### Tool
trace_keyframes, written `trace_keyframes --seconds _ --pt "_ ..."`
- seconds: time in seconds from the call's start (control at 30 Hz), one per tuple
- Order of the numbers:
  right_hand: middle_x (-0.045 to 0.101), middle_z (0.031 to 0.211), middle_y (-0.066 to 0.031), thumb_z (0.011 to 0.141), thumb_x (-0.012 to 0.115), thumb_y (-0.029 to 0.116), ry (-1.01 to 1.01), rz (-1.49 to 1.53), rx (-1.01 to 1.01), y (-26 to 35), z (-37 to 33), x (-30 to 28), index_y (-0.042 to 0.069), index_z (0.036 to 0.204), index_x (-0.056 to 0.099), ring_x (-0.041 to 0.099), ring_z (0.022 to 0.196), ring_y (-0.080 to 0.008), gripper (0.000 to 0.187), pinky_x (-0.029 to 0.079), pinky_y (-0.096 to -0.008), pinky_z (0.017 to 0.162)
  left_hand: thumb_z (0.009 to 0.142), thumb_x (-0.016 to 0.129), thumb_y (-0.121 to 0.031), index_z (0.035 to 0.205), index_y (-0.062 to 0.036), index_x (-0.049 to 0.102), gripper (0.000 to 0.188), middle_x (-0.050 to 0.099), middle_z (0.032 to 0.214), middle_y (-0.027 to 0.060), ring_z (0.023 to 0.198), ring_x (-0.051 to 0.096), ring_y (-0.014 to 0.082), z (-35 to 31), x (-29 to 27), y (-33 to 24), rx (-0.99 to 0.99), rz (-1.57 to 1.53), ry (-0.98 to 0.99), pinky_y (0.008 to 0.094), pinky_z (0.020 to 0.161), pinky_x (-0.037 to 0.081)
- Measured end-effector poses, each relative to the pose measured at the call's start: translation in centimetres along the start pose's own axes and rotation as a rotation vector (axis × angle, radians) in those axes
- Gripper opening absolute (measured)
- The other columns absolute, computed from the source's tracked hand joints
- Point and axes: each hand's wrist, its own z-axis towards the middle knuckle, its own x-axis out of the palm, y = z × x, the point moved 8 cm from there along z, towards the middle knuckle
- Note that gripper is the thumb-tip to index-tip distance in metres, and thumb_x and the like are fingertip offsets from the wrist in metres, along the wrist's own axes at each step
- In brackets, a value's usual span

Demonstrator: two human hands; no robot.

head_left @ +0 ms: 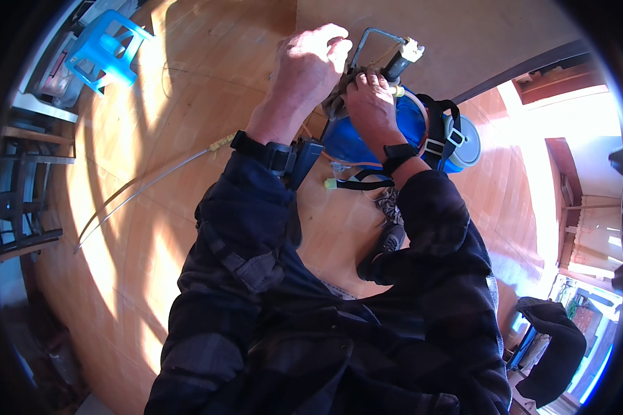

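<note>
A blue tank (410, 124) with black straps (441, 128) lies on its side on the floor; it looks like a backpack sprayer. At its far end stands a black cylinder (396, 67) with a whitish top, beside a bent metal rod (361, 43). My right hand (371, 104) rests there, fingers curled over a bunched grey-brown cloth (333, 104). My left hand (313, 57) is raised just left of the rod, its fingers bent together. Whatever they pinch, if anything, cannot be made out. A pinkish hose (418, 104) curves along the tank.
A thin metal wand (152, 173) with a yellowish end lies on the wood-coloured floor at left. Beyond it stand a blue plastic stool (107, 50) and a dark chair (31, 187). A large brown panel (477, 41) borders the far side. My shoe (392, 238) is near the tank.
</note>
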Motion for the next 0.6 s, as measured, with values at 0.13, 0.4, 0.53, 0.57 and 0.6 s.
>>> trace_keyframes --seconds 0.13,0.4,0.53,0.57,0.6 --pt "0.068 0.116 -0.0141 0.092 0.076 0.020 -0.019 0.148 -0.024 -0.1 -1.1 -1.3 0.006 0.104 0.077 0.063 0.120 -0.0329 0.018 0.051 -0.0439 0.106 0.098 0.072 -0.013 0.111 -0.0086 0.080 0.015 0.079 0.111 0.0057 0.100 0.074 0.0289 0.3 -0.6 -0.8 0.071 0.058 -0.029 0.0380 0.092 0.059" --pt "0.063 0.125 -0.0114 0.085 0.071 0.008 -0.147 0.295 -0.226 0.4 -3.7 -2.8 0.006 0.107 0.072 0.057 0.132 -0.0325 0.023 0.051 -0.0444 0.107 0.096 0.076 -0.016 0.112 -0.0117 0.080 0.017 0.078 0.112 0.0036 0.099 0.074 0.0264 0.2 -0.1 -1.0 0.084 0.072 0.001 0.0372 0.091 0.059" --pt "0.061 0.126 -0.0101 0.081 0.071 0.011 -0.088 0.279 -0.309 0.5 -6.0 -2.9 0.006 0.105 0.071 0.055 0.133 -0.0311 0.025 0.051 -0.0438 0.108 0.095 0.077 -0.014 0.112 -0.0128 0.081 0.017 0.078 0.112 0.0024 0.098 0.074 0.0257 0.0 -0.4 -1.7 0.197 0.166 -0.024 0.0375 0.090 0.059" --pt "0.061 0.126 -0.0101 0.081 0.070 0.011 -0.067 0.288 -0.327 0.5 -6.5 -2.9 0.006 0.105 0.071 0.055 0.133 -0.0310 0.025 0.051 -0.0436 0.108 0.094 0.077 -0.014 0.111 -0.0128 0.081 0.018 0.078 0.112 0.0021 0.098 0.074 0.0256 -0.2 -0.4 -2.0 0.245 0.210 -0.027 0.0374 0.090 0.059" --pt "0.061 0.126 -0.0101 0.081 0.070 0.011 -0.045 0.296 -0.338 0.3 -7.1 -2.9 0.006 0.105 0.071 0.055 0.133 -0.0310 0.025 0.051 -0.0433 0.108 0.094 0.077 -0.013 0.111 -0.0129 0.081 0.018 0.078 0.112 0.0017 0.097 0.074 0.0254 -0.4 -0.5 -2.3 0.292 0.260 -0.043 0.0374 0.089 0.060"
